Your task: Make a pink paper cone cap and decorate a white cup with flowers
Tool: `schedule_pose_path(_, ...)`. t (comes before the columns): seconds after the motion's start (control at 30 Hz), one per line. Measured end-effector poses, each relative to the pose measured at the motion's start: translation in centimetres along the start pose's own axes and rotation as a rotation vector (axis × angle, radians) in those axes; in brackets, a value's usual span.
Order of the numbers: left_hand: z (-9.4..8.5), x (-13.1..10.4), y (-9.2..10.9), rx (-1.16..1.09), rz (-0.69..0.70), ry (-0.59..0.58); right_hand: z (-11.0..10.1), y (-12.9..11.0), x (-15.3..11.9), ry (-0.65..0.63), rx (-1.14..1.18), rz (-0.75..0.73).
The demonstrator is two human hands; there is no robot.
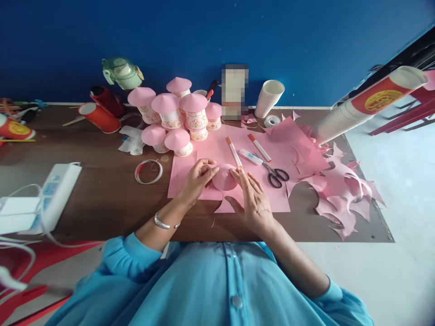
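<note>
Left hand (200, 177) pinches the circle (224, 177) at its left edge; right hand (254, 201), fingers loose, touches its right edge.

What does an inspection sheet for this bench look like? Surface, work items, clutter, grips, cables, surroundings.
Surface: brown tabletop, partly covered by pink paper sheets.
Work items: round pink piece between the hands; cone-topped cups grouped behind, to the left.
Clutter: pink scraps at the right edge; scissors, orange-capped marker and red-capped marker on the pink paper.
Grips: left hand pinches the piece's edge; right hand touches it with its fingertips, thumb spread.
Cables: white cables at left, by a white power strip.
Surroundings: blue wall behind; pale floor at right.
</note>
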State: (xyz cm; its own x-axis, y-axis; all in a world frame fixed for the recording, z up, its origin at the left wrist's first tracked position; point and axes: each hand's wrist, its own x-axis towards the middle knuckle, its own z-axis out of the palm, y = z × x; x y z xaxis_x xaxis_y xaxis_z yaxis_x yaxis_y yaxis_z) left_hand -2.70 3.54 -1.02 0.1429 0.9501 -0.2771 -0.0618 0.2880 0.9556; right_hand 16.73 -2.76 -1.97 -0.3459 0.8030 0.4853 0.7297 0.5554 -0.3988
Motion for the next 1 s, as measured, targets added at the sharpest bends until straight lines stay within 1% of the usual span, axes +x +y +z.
schedule_pose_path(0.1, -0.1, -0.1, 0.0, -0.021, 0.0, 0.001, -0.5, -0.2, 0.5, 0.025, 0.043, 0.013)
schedule_pose_path(0.23, -0.5, -0.2, 0.1, -0.07, 0.008, -0.039, -1.6, -0.4, 2.2, 0.083, 0.126, 0.009)
schedule_pose_path(0.33, -0.6, -0.1, -0.1, -0.091, 0.017, -0.051, -1.8, -0.2, 3.8, 0.056, 0.22, 0.024)
schedule_pose_path(0.43, -0.6, -0.1, -0.3, -0.103, 0.027, -0.055, -1.0, 0.1, 4.8, 0.004, 0.26, 0.051)
schedule_pose_path(0.57, -0.6, 0.0, -0.3, -0.141, 0.039, -0.08, 0.3, 0.3, 4.7, -0.027, 0.251, 0.063)
schedule_pose_path(0.67, -0.6, 0.0, -0.2, -0.145, 0.019, -0.088, 0.8, 0.3, 4.3, -0.031, 0.253, 0.085)
schedule_pose_path(0.9, -0.8, 0.2, -0.9, -0.153, 0.005, -0.099, 0.9, 0.2, 4.3, -0.061, 0.266, 0.13)
schedule_pose_path(1.0, -1.3, 0.1, -0.8, -0.053, 0.061, -0.043, 0.4, 0.0, 4.2, -0.018, 0.273, 0.086)
